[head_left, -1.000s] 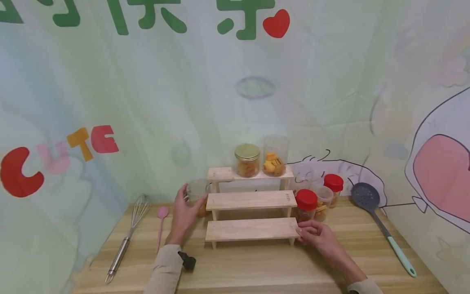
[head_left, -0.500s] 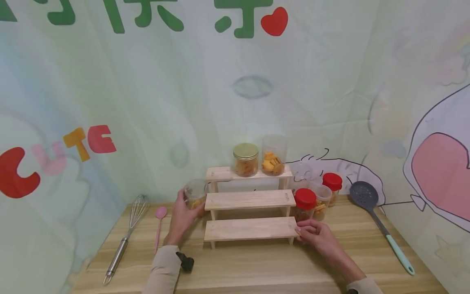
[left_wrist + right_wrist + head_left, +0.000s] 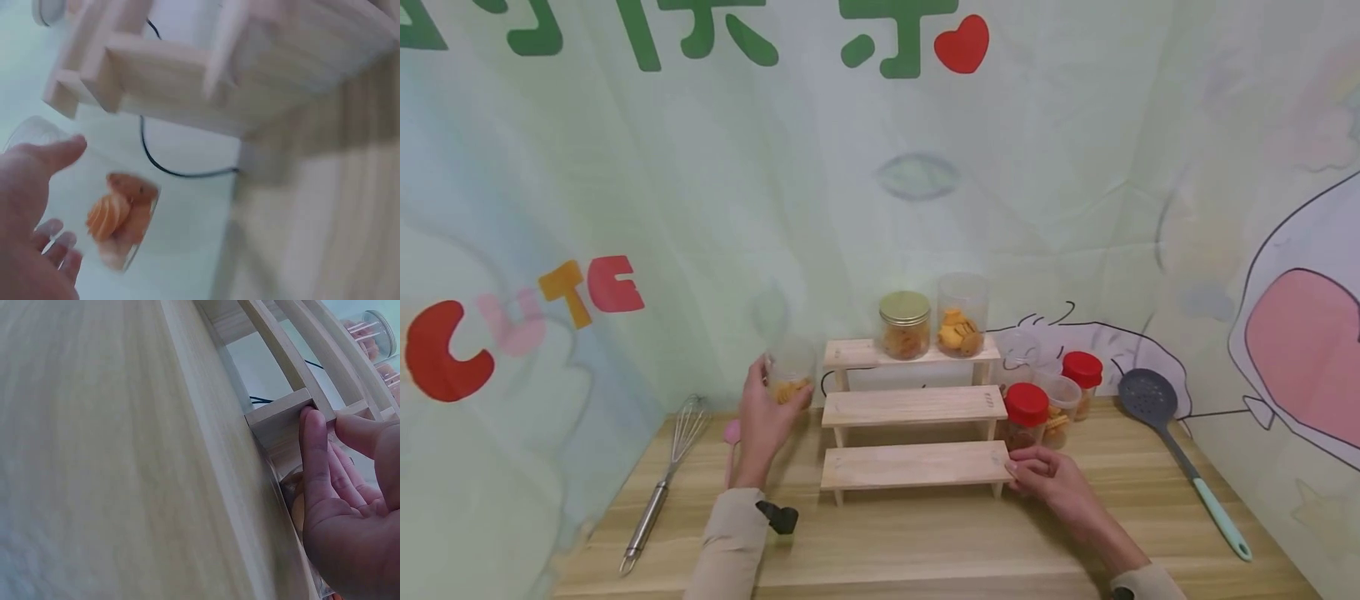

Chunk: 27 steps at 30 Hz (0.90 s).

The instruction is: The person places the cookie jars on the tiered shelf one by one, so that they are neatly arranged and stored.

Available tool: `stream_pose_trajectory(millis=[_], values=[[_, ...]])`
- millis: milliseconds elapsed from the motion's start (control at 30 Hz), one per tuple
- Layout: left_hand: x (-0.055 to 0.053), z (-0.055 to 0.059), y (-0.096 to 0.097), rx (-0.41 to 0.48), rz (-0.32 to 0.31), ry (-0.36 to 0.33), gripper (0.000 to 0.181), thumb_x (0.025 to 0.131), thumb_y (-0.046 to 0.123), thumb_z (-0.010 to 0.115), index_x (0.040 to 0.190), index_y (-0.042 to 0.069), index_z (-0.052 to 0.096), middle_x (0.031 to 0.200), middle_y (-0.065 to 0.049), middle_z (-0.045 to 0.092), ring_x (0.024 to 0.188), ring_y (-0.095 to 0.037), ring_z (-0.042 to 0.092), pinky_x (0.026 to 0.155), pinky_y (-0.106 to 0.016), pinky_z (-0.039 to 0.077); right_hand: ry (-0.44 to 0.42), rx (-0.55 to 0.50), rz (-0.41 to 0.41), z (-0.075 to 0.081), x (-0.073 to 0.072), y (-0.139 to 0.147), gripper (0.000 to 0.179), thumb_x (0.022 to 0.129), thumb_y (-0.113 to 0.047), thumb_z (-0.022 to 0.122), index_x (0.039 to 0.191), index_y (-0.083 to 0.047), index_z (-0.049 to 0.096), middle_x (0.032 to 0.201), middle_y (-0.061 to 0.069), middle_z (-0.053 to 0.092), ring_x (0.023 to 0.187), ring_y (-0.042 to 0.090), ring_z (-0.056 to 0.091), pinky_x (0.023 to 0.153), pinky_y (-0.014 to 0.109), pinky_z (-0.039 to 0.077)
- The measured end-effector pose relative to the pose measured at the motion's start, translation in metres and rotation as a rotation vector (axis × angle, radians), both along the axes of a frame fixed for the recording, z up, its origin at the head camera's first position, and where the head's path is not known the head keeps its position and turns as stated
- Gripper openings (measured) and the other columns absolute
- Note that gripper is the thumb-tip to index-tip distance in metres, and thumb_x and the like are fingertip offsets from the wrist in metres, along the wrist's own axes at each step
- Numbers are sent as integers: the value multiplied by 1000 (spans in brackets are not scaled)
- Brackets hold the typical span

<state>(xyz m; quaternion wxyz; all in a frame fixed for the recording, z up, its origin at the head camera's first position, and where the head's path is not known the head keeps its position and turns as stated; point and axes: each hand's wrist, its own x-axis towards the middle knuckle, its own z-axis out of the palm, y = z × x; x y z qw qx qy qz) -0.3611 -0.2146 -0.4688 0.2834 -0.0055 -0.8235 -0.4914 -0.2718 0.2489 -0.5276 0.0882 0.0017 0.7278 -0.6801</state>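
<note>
My left hand [image 3: 767, 421] grips a clear jar [image 3: 792, 371] with cookies in its bottom, left of the three-tier wooden rack [image 3: 917, 465] and raised off the table. In the left wrist view, thumb and fingers of the left hand [image 3: 31, 206] curve round the jar, whose swirled cookies [image 3: 115, 219] show through the wall. Thumb and forefinger of my right hand [image 3: 1056, 492] pinch the right end of the rack's lowest shelf; the right wrist view shows this right hand [image 3: 350, 500] at the shelf corner. On the top shelf stand a gold-lidded jar [image 3: 905, 327] and a tall clear jar [image 3: 962, 321], both with cookies.
Right of the rack stand red-lidded jars [image 3: 1026, 408] and an open clear jar [image 3: 1058, 408]. A slotted turner [image 3: 1150, 398] lies at the far right. On the left lie a whisk [image 3: 658, 500] and a pink spoon [image 3: 732, 433]. A printed curtain [image 3: 1075, 183] hangs behind the table.
My left hand has lifted the jar up from beside the rack and moved it slightly left. The right hand stays at the lowest shelf's end.
</note>
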Motion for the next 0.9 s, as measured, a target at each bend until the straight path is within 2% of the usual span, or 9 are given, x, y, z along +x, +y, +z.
stream_pose_trajectory(millis=[133,233,400,567,700,800,900], values=[[-2,16,8,6,58,105,92,87,21,93,162,4,41,156,-22,55,142,-41,55,116,-62,44,3,2,10,-1,0,1,52,104,-21,75,142,11,56,115,7,82,95,12,76,87,28,64],[-3,30,15,34,69,169,92,87,20,93,162,5,41,157,-20,55,143,-39,54,118,-62,42,8,-2,15,-1,-1,1,52,104,-20,75,141,12,56,115,7,82,95,11,77,88,28,64],[-6,60,29,106,14,249,90,87,19,92,162,7,43,157,-19,55,142,-39,53,117,-61,42,25,-9,17,-1,0,1,51,105,-18,74,140,13,56,112,5,82,94,10,76,88,27,64],[-10,84,47,94,-77,323,92,86,20,94,161,5,44,153,-20,59,140,-39,56,117,-62,42,30,-16,18,2,1,1,50,105,-17,73,140,14,55,113,5,81,96,10,76,89,28,64],[-11,92,60,50,-198,294,91,87,25,94,161,6,45,151,-19,62,142,-35,58,122,-60,42,10,-3,15,3,1,1,51,105,-20,74,141,11,56,114,6,81,96,11,76,89,28,64],[-16,90,69,30,-275,259,90,88,25,93,161,5,44,153,-18,62,146,-35,58,126,-57,39,7,1,11,2,0,1,51,105,-21,74,141,11,56,113,6,81,95,11,76,88,27,64],[-20,84,76,52,-334,205,92,91,26,91,165,8,39,162,-15,55,154,-31,51,130,-50,36,13,-5,7,1,0,1,51,105,-20,74,140,12,56,111,4,81,93,10,77,88,27,64]])
